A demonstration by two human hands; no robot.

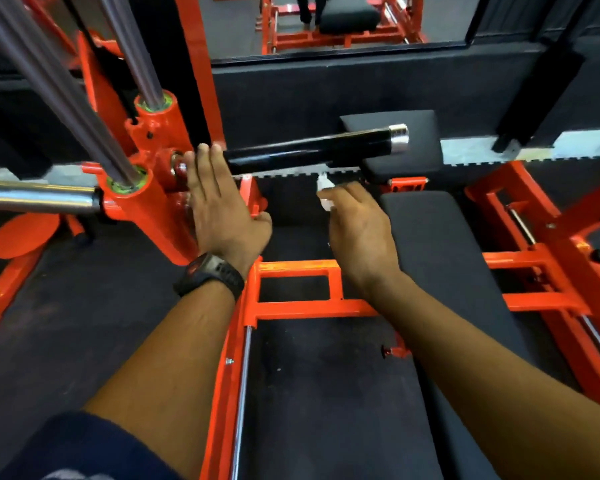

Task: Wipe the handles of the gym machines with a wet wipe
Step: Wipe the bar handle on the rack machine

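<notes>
Where the arms are coming in, nearest the camera: two bare forearms are reaching forward over an orange-painted steel machine frame (291, 306), and a piece of dark blue clothing (84, 445) is showing at the bottom left corner.
Wrist: a black digital wristwatch (208, 275) is sitting on the left wrist.
Left hand: the left hand (222, 209) is stretching out flat with its fingers straight and together, holding nothing; its fingertips are reaching the inner end of the handle, though contact cannot be made out.
Right hand: the right hand (357, 230) is curling its fingers and pinching a small crumpled white wet wipe (324, 192) at its fingertips.
Wipe position: the white wet wipe is hanging just below the handle, not touching it.
Handle: a glossy black cylindrical handle with a chrome end cap (312, 152) is sticking out to the right from the orange carriage, lying roughly level.
Seat: a long black padded bench (430, 244) is lying to the right of the hands, with a smaller black square pad (420, 154) sitting behind the handle's capped end.
Left side: a chrome weight sleeve (39, 197) is pointing left, and grey steel guide rods (49, 81) are slanting upward from the carriage.
Far end: a wall mirror (326, 22) is reflecting more orange equipment.
</notes>
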